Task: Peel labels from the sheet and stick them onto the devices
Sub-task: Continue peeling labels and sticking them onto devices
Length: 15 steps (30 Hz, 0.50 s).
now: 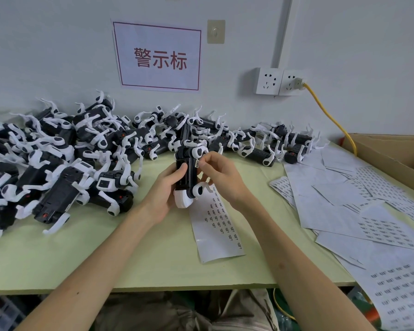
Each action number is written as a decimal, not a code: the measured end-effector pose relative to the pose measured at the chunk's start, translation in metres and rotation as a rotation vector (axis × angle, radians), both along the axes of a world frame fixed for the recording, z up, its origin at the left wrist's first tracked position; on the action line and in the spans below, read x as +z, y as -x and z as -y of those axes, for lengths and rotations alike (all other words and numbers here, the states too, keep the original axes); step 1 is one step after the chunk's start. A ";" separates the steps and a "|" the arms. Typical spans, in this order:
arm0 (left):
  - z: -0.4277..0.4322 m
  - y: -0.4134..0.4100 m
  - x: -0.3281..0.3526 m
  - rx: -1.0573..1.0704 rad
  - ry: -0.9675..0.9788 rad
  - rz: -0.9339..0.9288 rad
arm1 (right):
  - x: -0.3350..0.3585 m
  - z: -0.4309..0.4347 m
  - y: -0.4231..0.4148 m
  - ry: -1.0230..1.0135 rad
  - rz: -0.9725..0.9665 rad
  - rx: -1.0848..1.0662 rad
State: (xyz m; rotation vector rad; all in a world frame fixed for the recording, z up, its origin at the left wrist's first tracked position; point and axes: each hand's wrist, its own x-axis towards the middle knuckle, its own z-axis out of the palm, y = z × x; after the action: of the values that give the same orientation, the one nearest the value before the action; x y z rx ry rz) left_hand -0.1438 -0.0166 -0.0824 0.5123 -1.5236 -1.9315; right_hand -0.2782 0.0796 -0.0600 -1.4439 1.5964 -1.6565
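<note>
My left hand (pixel 166 192) grips a black-and-white robot-dog device (pixel 189 174) upright above the table, thumb on its black body. My right hand (pixel 219 173) pinches a small printed label (pixel 197 162) against the device's right side near a white leg joint. Below the hands a long label sheet (pixel 216 231) lies on the green table, with rows of small labels along its right part.
A large heap of the same devices (pixel 65 151) covers the left and back of the green table (pixel 105 259). Several label sheets (pixel 368 211) spread over the right side. A cardboard box (pixel 397 151) stands at far right; a yellow cable (pixel 330 118) runs from the wall socket.
</note>
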 end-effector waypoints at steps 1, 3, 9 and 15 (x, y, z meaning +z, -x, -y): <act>0.000 0.000 0.000 0.003 0.001 0.007 | 0.000 0.000 0.000 -0.001 -0.002 -0.003; 0.000 0.000 0.001 0.010 0.009 0.012 | 0.000 0.000 0.000 -0.006 -0.011 -0.011; 0.000 0.001 0.000 0.013 0.030 0.008 | -0.001 0.000 -0.002 0.029 -0.055 -0.031; -0.002 0.000 0.001 0.003 0.027 0.012 | 0.000 0.000 -0.002 0.041 -0.057 -0.050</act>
State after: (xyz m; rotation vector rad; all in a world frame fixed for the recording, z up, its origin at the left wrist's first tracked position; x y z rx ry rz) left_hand -0.1441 -0.0142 -0.0811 0.5151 -1.5537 -1.9059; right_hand -0.2764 0.0796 -0.0600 -1.4953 1.6503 -1.6993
